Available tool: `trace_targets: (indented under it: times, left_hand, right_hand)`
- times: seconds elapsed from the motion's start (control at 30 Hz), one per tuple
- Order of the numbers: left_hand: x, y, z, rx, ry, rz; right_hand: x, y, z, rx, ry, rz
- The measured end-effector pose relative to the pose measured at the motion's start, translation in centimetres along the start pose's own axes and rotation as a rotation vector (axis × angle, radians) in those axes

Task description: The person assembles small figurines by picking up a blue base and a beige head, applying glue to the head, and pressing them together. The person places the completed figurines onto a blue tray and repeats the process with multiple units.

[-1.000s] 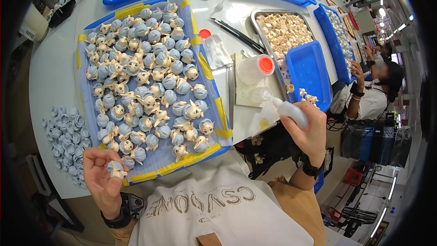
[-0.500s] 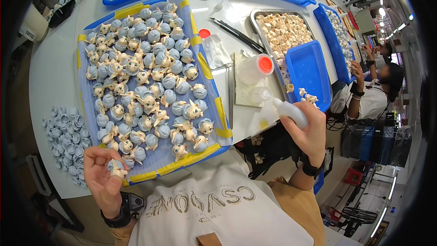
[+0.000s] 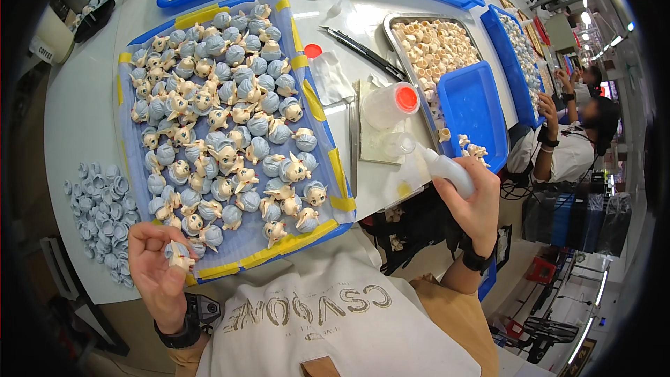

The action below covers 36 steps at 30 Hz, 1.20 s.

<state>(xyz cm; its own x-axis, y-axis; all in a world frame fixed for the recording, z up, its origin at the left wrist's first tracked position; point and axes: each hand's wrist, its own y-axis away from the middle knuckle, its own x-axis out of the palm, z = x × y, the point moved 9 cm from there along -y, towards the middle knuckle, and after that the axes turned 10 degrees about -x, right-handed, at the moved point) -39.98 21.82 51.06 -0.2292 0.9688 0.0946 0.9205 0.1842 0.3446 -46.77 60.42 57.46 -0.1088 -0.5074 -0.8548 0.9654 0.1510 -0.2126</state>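
Observation:
My left hand [image 3: 155, 276] is closed on a small doll head [image 3: 181, 258] with pale blue hair, at the near left corner of a paper-lined blue tray [image 3: 326, 237]. Many more doll heads [image 3: 227, 157] with blue hair and pointed ears fill that tray. In my right hand [image 3: 474, 199] is a translucent squeeze bottle [image 3: 450, 173], tilted with its nozzle up and to the left. The nozzle is beside a small clear cup [image 3: 401, 144]. Loose pale blue hair pieces [image 3: 105, 209] lie heaped on the table left of the tray.
A metal tray [image 3: 436, 45] of cream-coloured parts stands at the back right, with a small blue bin [image 3: 474, 108] overlapping it. A red-capped clear jar [image 3: 391, 106], tweezers [image 3: 355, 139] and black pens [image 3: 366, 52] lie between the trays. Another person [image 3: 569, 136] works at the far right.
My right hand and the squeeze bottle have shifted slightly to the right and down. The doll head in my left hand has barely turned; the trays have not moved.

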Motion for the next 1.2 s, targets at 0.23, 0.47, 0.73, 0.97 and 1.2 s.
trace_targets:
  times: [0.23,0.47,0.73,0.97,1.2]
  left_hand:
    - [0.0,-0.1,0.0,0.006,0.026,0.027]
    - [0.1,0.0,0.2,-0.011,0.035,0.030]
    - [0.2,-0.1,0.2,-0.017,0.044,0.037]
    - [0.0,0.3,0.5,-0.043,0.061,0.059]
    - [1.3,0.6,0.3,-0.015,-0.094,0.125]
  right_hand:
    - [0.0,0.1,-0.2,0.007,-0.002,-0.002]
    - [0.2,0.2,-0.5,0.009,-0.012,-0.013]
    - [0.2,0.2,-0.6,0.010,-0.018,-0.023]
    - [0.0,0.3,-0.3,-0.006,-0.045,-0.089]
    - [3.2,0.5,2.9,0.112,-0.365,-0.073]
